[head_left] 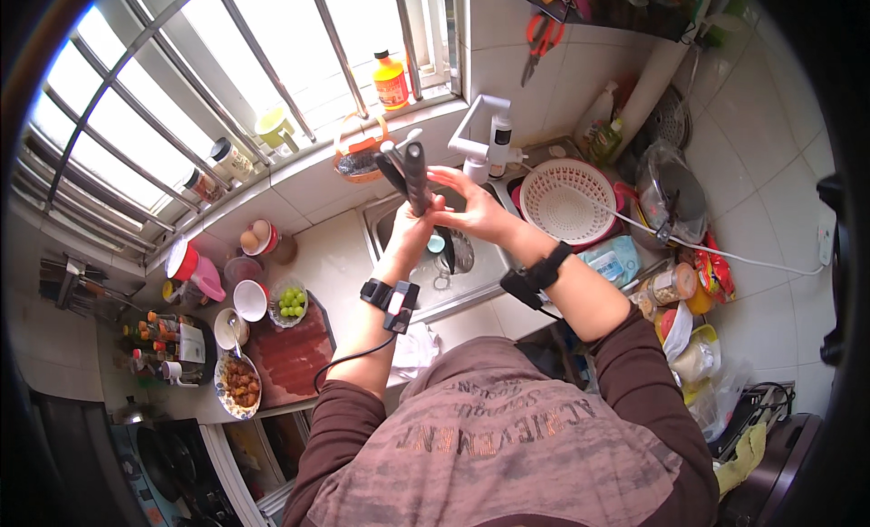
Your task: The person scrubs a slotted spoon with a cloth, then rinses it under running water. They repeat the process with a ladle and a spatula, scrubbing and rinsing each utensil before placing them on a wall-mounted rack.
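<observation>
Over the sink (486, 282), my left hand (413, 237) is closed around a bundle of dark-handled utensils (415, 175). Their handles point up toward the window; the lower ends are hidden, so I cannot tell their kind. My right hand (476, 210) is beside the bundle with its fingers stretched out toward the handles. Its fingertips are close to the left hand, and I cannot tell whether they touch it. Beneath the hands, a small turquoise round thing (437, 244) shows in the basin. A white faucet (497, 139) stands behind the sink.
At right, a white colander (564, 201) rests in a red-rimmed basin, near a packet of wipes (612, 260). At left, a bowl of green grapes (291, 302) stands by a reddish cutting board (288, 350) and a plate of food (239, 384). Window bars (263, 56) run behind.
</observation>
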`<state>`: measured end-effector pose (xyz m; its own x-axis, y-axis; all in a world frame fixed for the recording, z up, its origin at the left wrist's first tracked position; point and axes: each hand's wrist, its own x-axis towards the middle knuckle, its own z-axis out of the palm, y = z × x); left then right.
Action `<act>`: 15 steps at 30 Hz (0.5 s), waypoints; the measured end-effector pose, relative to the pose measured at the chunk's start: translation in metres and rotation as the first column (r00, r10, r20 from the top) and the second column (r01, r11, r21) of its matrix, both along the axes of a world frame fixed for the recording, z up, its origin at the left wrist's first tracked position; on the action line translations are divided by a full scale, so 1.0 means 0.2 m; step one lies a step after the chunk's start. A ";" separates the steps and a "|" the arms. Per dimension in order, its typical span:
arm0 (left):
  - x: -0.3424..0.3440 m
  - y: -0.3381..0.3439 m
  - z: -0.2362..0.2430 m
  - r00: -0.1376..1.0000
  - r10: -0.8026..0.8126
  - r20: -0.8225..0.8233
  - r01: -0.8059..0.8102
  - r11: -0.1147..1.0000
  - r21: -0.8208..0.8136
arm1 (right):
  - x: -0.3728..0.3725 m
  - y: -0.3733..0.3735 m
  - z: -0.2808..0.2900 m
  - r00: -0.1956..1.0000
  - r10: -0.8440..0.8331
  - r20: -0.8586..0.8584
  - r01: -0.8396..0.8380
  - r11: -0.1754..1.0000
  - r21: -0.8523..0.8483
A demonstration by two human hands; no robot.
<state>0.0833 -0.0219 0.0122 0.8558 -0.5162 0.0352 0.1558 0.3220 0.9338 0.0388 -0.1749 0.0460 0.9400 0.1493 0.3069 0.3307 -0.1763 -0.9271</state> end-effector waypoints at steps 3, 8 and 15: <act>0.03 0.04 0.14 0.999 0.023 0.040 -0.023 1.000 -0.007 | -0.07 -0.08 -0.16 0.970 -0.153 -0.186 0.112 0.970 -0.216; 0.05 0.06 0.45 0.991 0.103 0.081 -0.102 0.995 -0.025 | -0.08 0.05 -0.21 0.984 -0.076 -0.163 0.063 0.995 -0.078; 0.01 0.28 0.98 0.953 0.278 0.119 -0.223 0.913 -0.341 | 0.01 0.11 0.46 0.962 -0.064 0.265 0.120 0.972 -0.201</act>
<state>0.0850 0.0350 0.2091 0.9239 -0.2230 0.3109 -0.1135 0.6163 0.7793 0.0409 -0.1522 0.1387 0.8475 0.1540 0.5080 0.5234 -0.4018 -0.7514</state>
